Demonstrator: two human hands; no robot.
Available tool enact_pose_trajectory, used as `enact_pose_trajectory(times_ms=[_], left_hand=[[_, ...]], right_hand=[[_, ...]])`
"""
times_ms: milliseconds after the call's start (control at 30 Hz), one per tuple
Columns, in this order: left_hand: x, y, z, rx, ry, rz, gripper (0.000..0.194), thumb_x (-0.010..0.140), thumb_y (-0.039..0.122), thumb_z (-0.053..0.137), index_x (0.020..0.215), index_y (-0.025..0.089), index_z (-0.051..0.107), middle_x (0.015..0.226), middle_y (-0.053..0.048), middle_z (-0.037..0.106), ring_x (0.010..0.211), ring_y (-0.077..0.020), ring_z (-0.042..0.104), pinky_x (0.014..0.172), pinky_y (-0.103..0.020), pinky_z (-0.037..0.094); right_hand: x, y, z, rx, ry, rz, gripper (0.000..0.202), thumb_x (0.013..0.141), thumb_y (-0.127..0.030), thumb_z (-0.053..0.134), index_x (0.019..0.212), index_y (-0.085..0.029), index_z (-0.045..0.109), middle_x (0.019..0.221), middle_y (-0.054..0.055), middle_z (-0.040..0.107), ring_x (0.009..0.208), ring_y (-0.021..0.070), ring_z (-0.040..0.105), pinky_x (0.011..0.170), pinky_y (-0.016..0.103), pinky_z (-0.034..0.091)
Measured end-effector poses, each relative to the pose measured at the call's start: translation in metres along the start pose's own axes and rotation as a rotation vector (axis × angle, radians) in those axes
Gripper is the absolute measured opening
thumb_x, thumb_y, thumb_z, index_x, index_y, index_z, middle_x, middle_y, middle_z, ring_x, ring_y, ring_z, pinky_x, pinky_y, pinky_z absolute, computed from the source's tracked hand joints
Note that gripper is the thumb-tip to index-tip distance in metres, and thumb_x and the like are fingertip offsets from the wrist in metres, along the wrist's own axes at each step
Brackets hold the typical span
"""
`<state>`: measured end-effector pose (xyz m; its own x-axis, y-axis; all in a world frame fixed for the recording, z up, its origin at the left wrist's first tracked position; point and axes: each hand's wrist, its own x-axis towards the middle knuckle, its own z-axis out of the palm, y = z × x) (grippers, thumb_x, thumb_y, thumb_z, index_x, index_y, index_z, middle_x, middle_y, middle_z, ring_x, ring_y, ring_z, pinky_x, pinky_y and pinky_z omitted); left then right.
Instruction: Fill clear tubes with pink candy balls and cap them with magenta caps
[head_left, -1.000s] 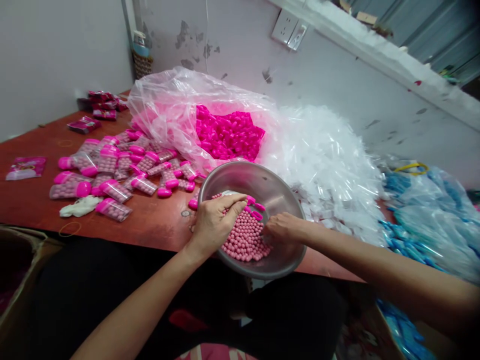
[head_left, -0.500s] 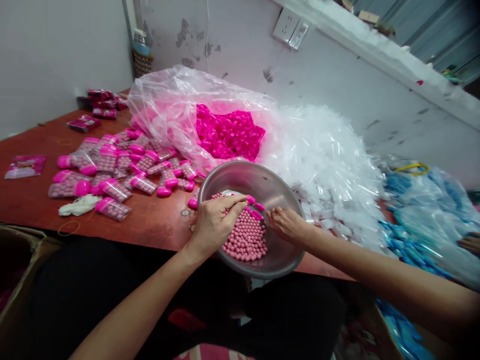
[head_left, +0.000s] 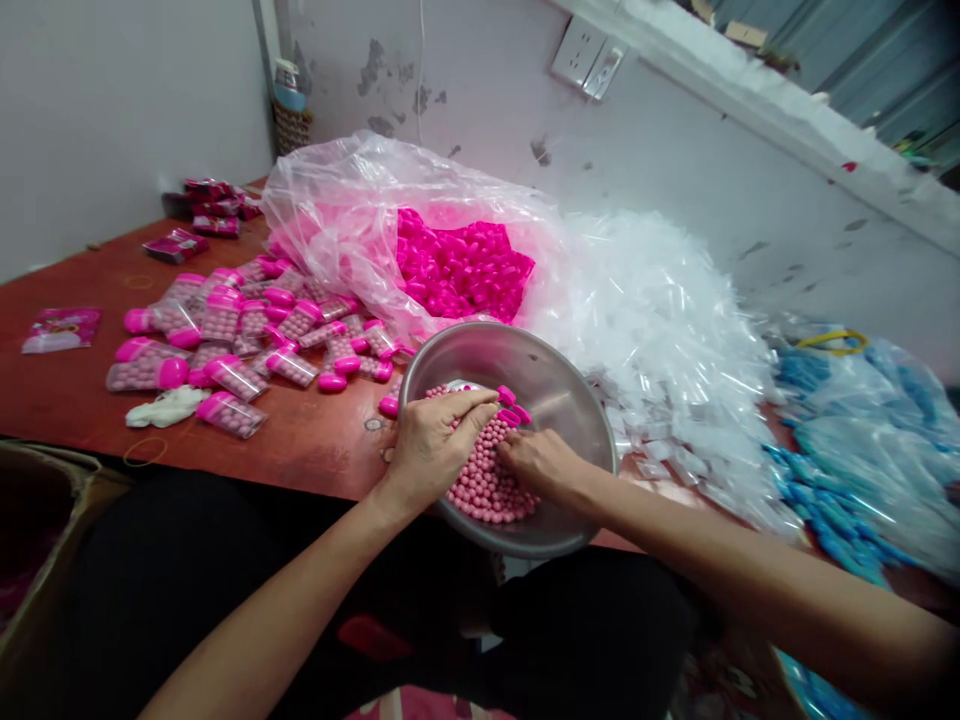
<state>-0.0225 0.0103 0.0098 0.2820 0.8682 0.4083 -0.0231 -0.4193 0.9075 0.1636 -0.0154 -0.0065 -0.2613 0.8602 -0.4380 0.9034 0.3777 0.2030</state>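
A steel bowl (head_left: 570, 390) at the table's front edge holds many small pink beads (head_left: 487, 490). Over its left side is my left hand (head_left: 431, 440), thumb and fingers pinched together; what they hold, if anything, is hidden. My right hand (head_left: 546, 462) reaches in from the right, its curled fingertips down among the beads and hidden by the hand. Several bright pink caps (head_left: 511, 408) lie in the bowl just beyond the two hands. Something white shows partly behind my left hand.
Clear tubes (head_left: 232, 378) of beads with pink caps lie heaped at left, by a white cloth-like piece (head_left: 166, 407). Behind the bowl, a plastic bag (head_left: 330, 200) holds pink caps. A mound of clear plastic pieces (head_left: 660, 320) and blue bagged items (head_left: 862, 430) are at right.
My right hand has moved left from the bowl's right side onto the beads. My left hand keeps its pinch in nearly the same place. The view has shifted slightly.
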Motion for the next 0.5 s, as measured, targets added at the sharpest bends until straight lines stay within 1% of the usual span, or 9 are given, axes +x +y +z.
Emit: enact_pose_trajectory(times_ms=[67,167,200,233,267,367,433,500], left_hand=[[-0.001,-0.001,0.000,0.016,0.013,-0.009,0.022,0.082,0.026,0.054,0.098,0.020,0.068,0.096,-0.002,0.071,0.091,-0.0160,0.065,0.086,-0.027,0.049],[0.000,-0.002,-0.002,0.023,0.035,-0.030,0.024,0.083,0.026,0.053,0.101,0.019,0.067,0.100,-0.003,0.070,0.093,-0.0157,0.063,0.088,-0.027,0.047],[0.000,-0.002,-0.002,0.024,0.037,-0.038,0.025,0.083,0.026,0.052,0.102,0.019,0.066,0.101,-0.003,0.069,0.094,-0.0158,0.063,0.088,-0.027,0.047],[0.001,-0.003,-0.003,0.025,0.029,-0.047,0.025,0.083,0.026,0.052,0.103,0.018,0.066,0.102,-0.004,0.069,0.095,-0.0163,0.063,0.088,-0.027,0.047],[0.002,-0.003,-0.003,0.029,0.008,-0.057,0.027,0.083,0.026,0.052,0.105,0.018,0.065,0.104,-0.005,0.068,0.096,-0.0170,0.062,0.089,-0.029,0.047],[0.004,0.000,-0.003,0.046,-0.129,-0.104,0.033,0.081,0.027,0.054,0.111,0.017,0.061,0.110,-0.008,0.065,0.097,-0.0197,0.062,0.088,-0.032,0.047],[0.005,0.004,0.000,0.036,-0.259,-0.117,0.033,0.079,0.025,0.055,0.111,0.018,0.061,0.107,-0.007,0.066,0.094,-0.0201,0.062,0.085,-0.032,0.047],[0.004,0.009,0.004,-0.008,-0.368,-0.110,0.027,0.078,0.020,0.055,0.104,0.020,0.064,0.099,-0.005,0.069,0.091,-0.0195,0.063,0.084,-0.031,0.047]], right_hand=[[0.006,-0.007,-0.001,0.071,0.030,-0.015,0.017,0.081,-0.015,0.044,0.090,-0.013,0.059,0.091,0.012,0.065,0.081,0.0224,0.061,0.064,0.029,0.042],[0.006,-0.004,-0.006,0.167,0.069,-0.008,0.017,0.076,-0.021,0.054,0.091,-0.013,0.056,0.089,0.009,0.064,0.077,0.0191,0.059,0.063,0.026,0.042],[0.003,-0.001,-0.008,0.253,0.078,-0.004,0.017,0.076,-0.022,0.056,0.090,-0.014,0.056,0.086,0.007,0.063,0.075,0.0175,0.059,0.062,0.025,0.042],[-0.002,0.003,-0.010,0.395,0.088,-0.006,0.017,0.075,-0.023,0.057,0.090,-0.014,0.055,0.083,0.004,0.063,0.073,0.0160,0.058,0.062,0.024,0.042],[-0.007,0.006,-0.012,0.592,0.101,-0.016,0.018,0.075,-0.024,0.058,0.090,-0.014,0.054,0.080,0.002,0.062,0.073,0.0149,0.058,0.062,0.023,0.043],[-0.022,0.008,-0.018,1.266,0.143,-0.082,0.023,0.072,-0.025,0.064,0.090,-0.015,0.054,0.082,-0.001,0.059,0.075,0.0132,0.057,0.068,0.024,0.046],[-0.030,0.005,-0.023,1.502,0.183,-0.116,0.024,0.070,-0.025,0.066,0.089,-0.015,0.055,0.081,-0.001,0.059,0.074,0.0122,0.056,0.069,0.025,0.046],[-0.034,-0.001,-0.027,1.586,0.237,-0.115,0.024,0.069,-0.026,0.067,0.088,-0.014,0.058,0.078,-0.001,0.059,0.070,0.0112,0.056,0.066,0.025,0.047]])
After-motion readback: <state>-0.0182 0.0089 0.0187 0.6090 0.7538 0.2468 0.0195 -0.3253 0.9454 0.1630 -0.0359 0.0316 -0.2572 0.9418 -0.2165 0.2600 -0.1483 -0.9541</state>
